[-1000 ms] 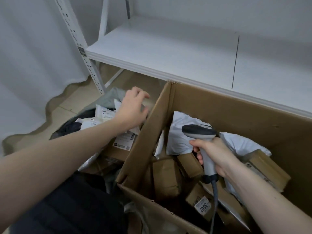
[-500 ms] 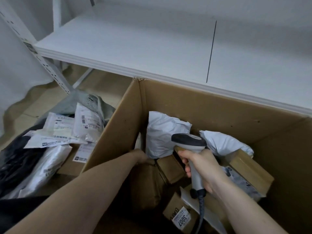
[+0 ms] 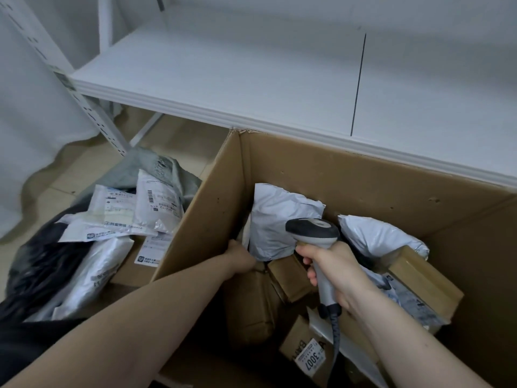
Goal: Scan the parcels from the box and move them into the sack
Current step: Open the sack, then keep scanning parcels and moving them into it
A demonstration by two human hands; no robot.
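Observation:
A large open cardboard box (image 3: 363, 186) holds several parcels: a white poly mailer (image 3: 277, 217) standing at its back left, a second white mailer (image 3: 375, 236), brown taped parcels (image 3: 291, 278) and a small carton labelled 3007 (image 3: 305, 351). My left hand (image 3: 240, 257) is down in the box at the lower left corner of the standing white mailer, with its fingers hidden. My right hand (image 3: 335, 273) grips the handle of a grey barcode scanner (image 3: 313, 231) above the parcels. To the left of the box, the dark sack (image 3: 42, 264) lies open with several labelled mailers (image 3: 156, 205) in it.
A white shelf board (image 3: 251, 65) runs just behind the box, its edge over the box's far wall. A perforated white upright (image 3: 92, 113) stands left of the box, behind the sack. The scanner cable (image 3: 335, 334) hangs down into the box.
My left hand left the sack and moved right into the box, to the white mailer's lower corner, and has stayed there. The scanner hand has barely moved.

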